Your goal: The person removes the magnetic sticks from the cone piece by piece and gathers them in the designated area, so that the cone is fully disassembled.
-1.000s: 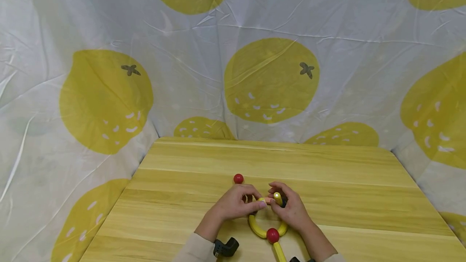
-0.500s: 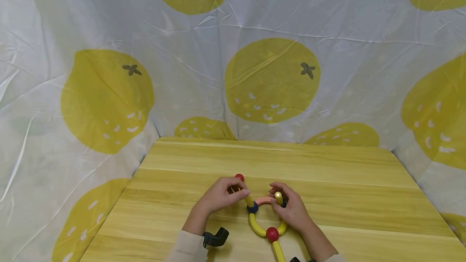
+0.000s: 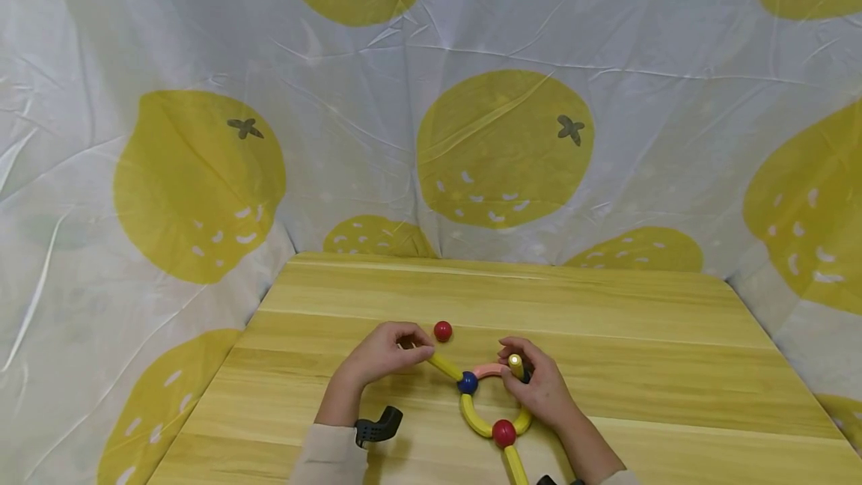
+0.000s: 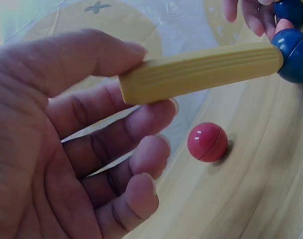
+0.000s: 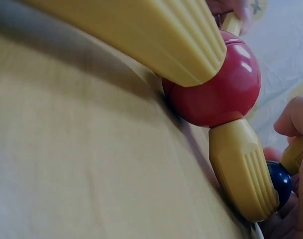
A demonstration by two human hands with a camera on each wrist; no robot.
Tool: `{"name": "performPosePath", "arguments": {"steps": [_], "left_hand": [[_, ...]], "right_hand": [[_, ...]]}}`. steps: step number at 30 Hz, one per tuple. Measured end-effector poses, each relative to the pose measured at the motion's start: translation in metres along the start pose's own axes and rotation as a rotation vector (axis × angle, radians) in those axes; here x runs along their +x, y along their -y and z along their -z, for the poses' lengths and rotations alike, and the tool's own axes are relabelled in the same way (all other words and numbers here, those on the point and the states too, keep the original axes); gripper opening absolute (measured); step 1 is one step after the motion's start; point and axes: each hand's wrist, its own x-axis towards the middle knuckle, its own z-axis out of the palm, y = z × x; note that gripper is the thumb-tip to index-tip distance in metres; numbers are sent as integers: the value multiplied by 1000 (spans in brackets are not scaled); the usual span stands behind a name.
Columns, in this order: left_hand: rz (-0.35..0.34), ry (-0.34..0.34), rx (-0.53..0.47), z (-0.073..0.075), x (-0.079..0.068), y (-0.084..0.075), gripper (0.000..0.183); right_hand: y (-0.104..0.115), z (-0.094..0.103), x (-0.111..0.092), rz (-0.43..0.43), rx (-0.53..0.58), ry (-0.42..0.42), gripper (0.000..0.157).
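My left hand (image 3: 384, 358) pinches the free end of a straight yellow magnetic rod (image 4: 201, 72) between thumb and fingers. The rod's other end joins a blue ball (image 3: 468, 382) on a ring of curved rods. That ring has a pink curved rod (image 3: 488, 370), a yellow curved rod (image 3: 475, 418) and a red ball (image 3: 503, 433) at the front. At the ring's right side, my right hand (image 3: 542, 388) holds a second blue ball (image 5: 280, 183), partly hidden by the fingers. From there a short-looking yellow rod (image 3: 515, 364) points up.
A loose red ball (image 3: 442, 331) lies on the wooden table (image 3: 323, 365) beyond the left hand. Another straight yellow rod (image 3: 515, 464) runs from the front red ball toward me. A lemon-print cloth (image 3: 377, 133) hangs behind and beside the table.
My left hand has moved left from the ring, swinging the outer end of the yellow rod down and outward. The loose red ball is fully uncovered again. My right hand stays in place.
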Motion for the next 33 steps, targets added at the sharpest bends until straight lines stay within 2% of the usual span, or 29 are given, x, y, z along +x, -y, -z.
{"name": "performPosePath", "arguments": {"steps": [8,15,21,28,33], "left_hand": [[57,-14,8,3,-1,13,15],[103,-7,18,-1,3,28,15],[113,3,18,-5,5,36,18],[120,-5,48,-6,6,38,17],[139,-2,70,-6,5,39,17]], "right_hand": [[1,1,0,22,-2,0,38],[3,1,-1,39,26,-9,38],[4,2,0,-3,17,-13,40],[3,1,0,-27,-14,-29,41],[6,5,0,-105,-61,18,48]]}}
